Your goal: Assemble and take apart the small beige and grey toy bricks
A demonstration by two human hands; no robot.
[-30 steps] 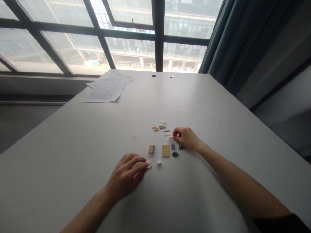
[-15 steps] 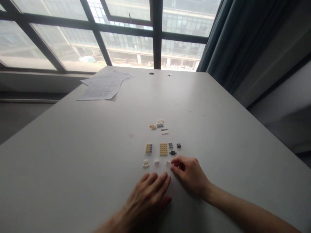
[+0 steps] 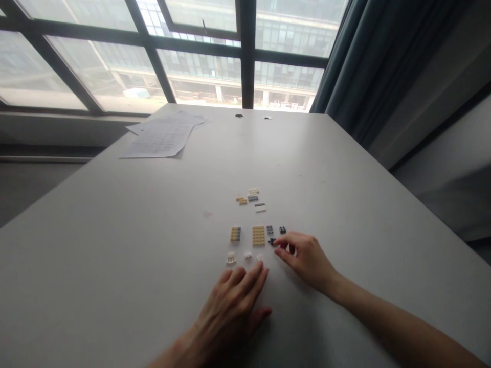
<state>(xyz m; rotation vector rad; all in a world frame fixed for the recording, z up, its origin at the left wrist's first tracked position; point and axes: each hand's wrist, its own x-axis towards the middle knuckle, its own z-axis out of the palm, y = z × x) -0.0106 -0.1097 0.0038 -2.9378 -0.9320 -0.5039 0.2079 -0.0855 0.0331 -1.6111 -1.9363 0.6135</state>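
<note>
The white tile (image 3: 260, 256) has left your right hand (image 3: 309, 255), joining the small white brick (image 3: 248, 256) by your loosely extended, empty left hand (image 3: 233, 301); right fingertips, slightly parted, now meet a black side-pinned plate (image 3: 270, 241), grip unclear.

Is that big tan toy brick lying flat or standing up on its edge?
Flat: the tan brick lies on the white table with its broad, studded face turned upward.

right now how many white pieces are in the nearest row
3: left piece, middle piece, and right piece, partly covered by the left hand, which may hide others.
</note>
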